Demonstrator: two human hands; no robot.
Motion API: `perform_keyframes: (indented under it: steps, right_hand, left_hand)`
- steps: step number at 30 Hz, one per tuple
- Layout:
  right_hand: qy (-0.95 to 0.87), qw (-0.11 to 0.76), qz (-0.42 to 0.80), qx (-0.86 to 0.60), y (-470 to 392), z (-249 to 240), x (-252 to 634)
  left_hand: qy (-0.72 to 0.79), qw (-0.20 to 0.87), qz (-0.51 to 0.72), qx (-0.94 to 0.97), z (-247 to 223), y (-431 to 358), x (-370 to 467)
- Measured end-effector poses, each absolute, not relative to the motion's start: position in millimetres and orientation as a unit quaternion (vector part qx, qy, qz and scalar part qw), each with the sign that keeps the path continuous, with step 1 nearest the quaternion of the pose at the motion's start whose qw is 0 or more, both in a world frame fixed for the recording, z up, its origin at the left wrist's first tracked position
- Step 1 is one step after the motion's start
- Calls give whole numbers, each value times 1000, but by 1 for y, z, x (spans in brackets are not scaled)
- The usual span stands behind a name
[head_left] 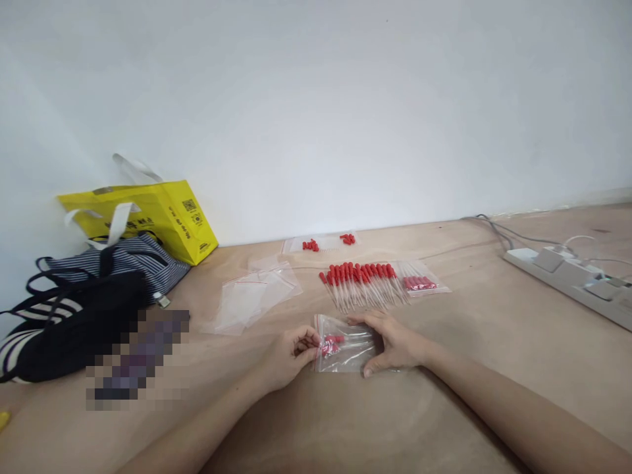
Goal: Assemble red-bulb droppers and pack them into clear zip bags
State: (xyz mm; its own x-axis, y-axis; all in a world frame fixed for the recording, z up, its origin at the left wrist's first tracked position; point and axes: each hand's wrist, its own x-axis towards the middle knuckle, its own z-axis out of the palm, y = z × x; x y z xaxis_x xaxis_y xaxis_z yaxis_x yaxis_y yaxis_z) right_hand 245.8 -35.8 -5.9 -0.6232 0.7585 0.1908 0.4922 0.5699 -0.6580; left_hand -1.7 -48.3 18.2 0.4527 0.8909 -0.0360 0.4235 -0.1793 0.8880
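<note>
The slim-fingered left hand (289,359) and right hand (395,342) are both bare, like the left forearm (212,424) and right forearm (498,405), which look smooth, narrow at the wrist and broader toward the near side.

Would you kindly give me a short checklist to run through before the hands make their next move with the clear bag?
1. Left hand at the red-lined edge of the clear bag: ok; firmness of grip, cannot tell.
2. Right hand at the bag's opposite end: ok, thumb and fingers spread.
3. Red-ended pieces inside the bag: ok; exact number, cannot tell.
4. Bag's seal closed: cannot tell.
5. Loose red-topped sticks grouped beyond the bag: ok, red ends pointing away from the person.
6. Flat bags neatly stacked: not ok, they overlap askew.
</note>
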Motion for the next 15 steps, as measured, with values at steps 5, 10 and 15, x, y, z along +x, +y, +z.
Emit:
perform_keyframes:
  steps: [5,10,15]
  right_hand:
    - [-853,238,286,-366,-36,-6,245]
    - [-856,240,283,-360,-36,-4,245]
    - [-856,239,283,-360,-37,-3,245]
  left_hand:
    - [460,405,264,745,13,-41,3]
    - [435,382,207,789,26,-27,-2]
    - [503,256,226,794,41,16,9]
